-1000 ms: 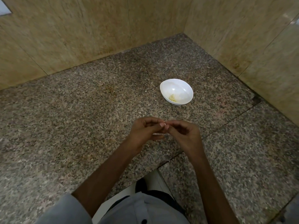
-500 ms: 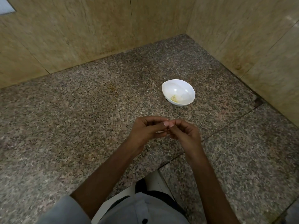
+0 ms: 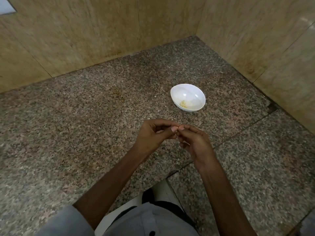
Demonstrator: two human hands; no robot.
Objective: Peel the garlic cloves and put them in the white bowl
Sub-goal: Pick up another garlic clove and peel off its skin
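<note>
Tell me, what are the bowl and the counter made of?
The white bowl looks like glazed ceramic or glossy plastic; bright light spots shine on its smooth inside, so I cannot say which. The counter looks like polished granite: speckled grey, pink and black grains, with a thin seam between slabs.

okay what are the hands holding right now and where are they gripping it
Left hand and right hand pinch something tiny at their meeting fingertips, likely a garlic clove; its gripped part cannot be told.
</note>
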